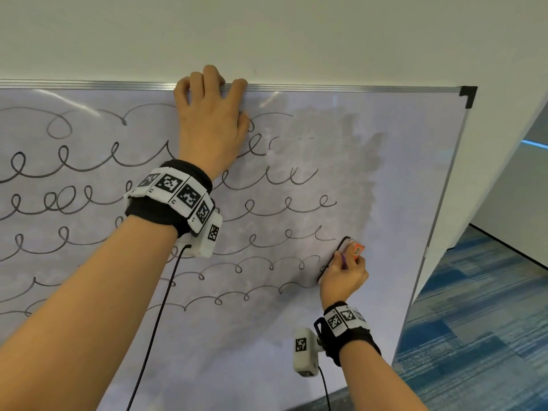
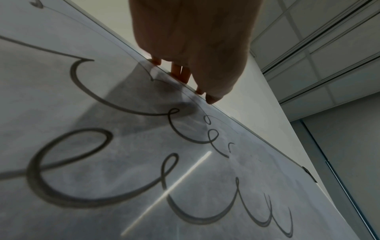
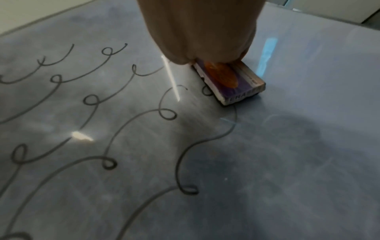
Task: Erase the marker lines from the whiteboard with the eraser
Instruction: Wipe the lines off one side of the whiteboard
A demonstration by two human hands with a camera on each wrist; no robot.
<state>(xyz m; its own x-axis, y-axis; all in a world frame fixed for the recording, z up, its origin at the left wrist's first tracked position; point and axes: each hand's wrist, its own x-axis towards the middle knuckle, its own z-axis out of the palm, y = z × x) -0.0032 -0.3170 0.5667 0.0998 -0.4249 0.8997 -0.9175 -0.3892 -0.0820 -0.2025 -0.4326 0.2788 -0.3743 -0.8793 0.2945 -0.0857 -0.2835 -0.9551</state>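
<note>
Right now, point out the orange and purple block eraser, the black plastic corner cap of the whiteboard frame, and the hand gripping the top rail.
orange and purple block eraser (image 3: 232,81), right wrist view, its printed top face.
black plastic corner cap (image 1: 468,94), head view, its middle.
left hand (image 1: 212,126), head view, its back.

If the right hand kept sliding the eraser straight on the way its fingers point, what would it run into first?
Probably the tail of a looped marker line just beyond the eraser in the right hand; past that, the smeared, already wiped whiteboard. The exact heading is uncertain.
</note>
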